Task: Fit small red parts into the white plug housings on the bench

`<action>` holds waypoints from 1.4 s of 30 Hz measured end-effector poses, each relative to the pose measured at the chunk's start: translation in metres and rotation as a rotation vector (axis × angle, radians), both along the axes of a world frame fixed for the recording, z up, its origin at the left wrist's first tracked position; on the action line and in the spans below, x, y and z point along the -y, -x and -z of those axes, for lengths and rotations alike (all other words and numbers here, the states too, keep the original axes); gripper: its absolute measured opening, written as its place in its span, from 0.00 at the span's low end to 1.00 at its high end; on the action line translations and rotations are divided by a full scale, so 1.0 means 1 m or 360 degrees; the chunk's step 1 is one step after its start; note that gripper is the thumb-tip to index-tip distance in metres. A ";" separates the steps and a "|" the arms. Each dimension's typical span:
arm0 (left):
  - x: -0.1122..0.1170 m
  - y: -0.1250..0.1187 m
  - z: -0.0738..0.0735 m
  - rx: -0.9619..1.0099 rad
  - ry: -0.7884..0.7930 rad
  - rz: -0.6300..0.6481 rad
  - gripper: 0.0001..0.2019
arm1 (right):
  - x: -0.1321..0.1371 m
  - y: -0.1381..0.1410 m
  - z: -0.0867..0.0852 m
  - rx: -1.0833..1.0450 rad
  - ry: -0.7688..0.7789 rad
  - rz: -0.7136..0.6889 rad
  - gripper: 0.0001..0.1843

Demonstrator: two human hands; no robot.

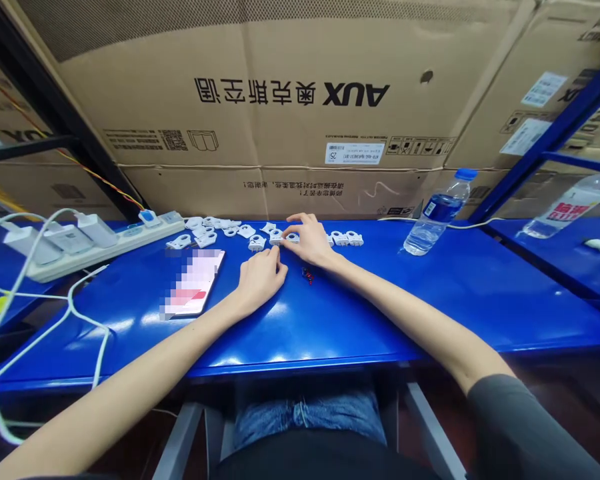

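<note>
My left hand (263, 281) rests on the blue table with its fingers curled closed. Its fingertips meet the near edge of a white plug-like piece (275, 235); whatever they hold is hidden. From the right, my right hand (309, 241) reaches over the row, thumb and forefinger bent around that same piece. Another white ring-shaped piece (293, 237) shows under its fingers. To the left stands a similar piece (256, 243) with pins facing me; more white pieces (347, 238) sit right of the hand. A small heap of dark and red bits (307, 275) lies below my right wrist.
Several loose white pieces (207, 230) lie at back left, behind a phone (200, 283). A power strip (115, 247) with chargers and white cables (73, 303) fills the left side. A water bottle (435, 213) stands back right. Large cardboard boxes (280, 133) wall off the back.
</note>
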State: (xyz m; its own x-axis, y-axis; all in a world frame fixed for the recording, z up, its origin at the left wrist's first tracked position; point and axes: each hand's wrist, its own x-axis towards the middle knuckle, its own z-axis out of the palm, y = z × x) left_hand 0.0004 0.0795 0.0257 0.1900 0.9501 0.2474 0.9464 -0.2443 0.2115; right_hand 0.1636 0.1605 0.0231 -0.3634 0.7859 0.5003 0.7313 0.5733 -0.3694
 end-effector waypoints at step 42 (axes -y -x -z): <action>0.007 -0.004 -0.012 -0.0184 0.0195 -0.0061 0.11 | 0.002 -0.014 -0.011 0.0135 -0.0293 -0.0391 0.10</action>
